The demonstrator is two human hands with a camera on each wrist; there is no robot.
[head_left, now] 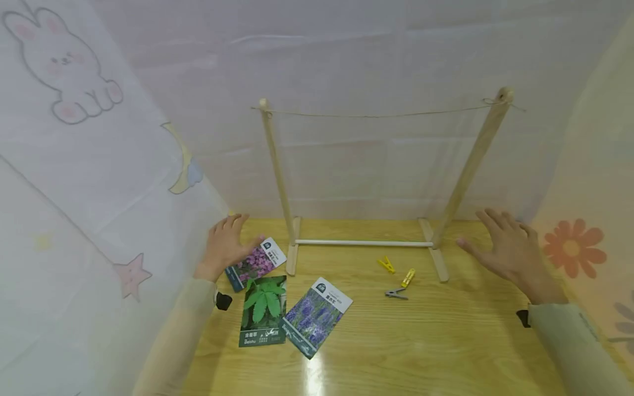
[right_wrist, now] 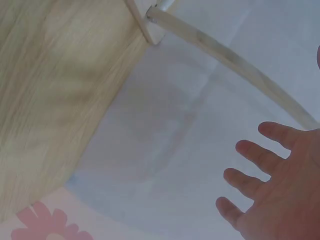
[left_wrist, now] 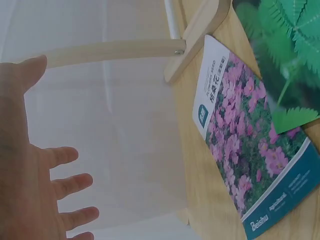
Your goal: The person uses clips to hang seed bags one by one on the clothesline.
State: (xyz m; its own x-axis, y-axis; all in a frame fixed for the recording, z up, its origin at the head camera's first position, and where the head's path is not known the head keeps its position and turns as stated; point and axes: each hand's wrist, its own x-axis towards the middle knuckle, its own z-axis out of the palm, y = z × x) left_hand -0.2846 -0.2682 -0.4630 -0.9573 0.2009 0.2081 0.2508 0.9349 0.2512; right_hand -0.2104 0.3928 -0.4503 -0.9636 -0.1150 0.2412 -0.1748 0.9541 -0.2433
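Between the outspread, empty hands, the string is hanging bare while three packets and three clips are lying loose, apparently not yet used.

Head camera: above and behind the left hand and right hand, facing forward and down; widest coverage, including the wooden stand between them. Left wrist camera: close range, facing past the hand, view turned sideways. Right wrist camera: close range, facing past the hand, view tilted. Shared coverage: head and left wrist, the pink-flower packet near the left hand; head and right wrist, the printed flower near the right hand.
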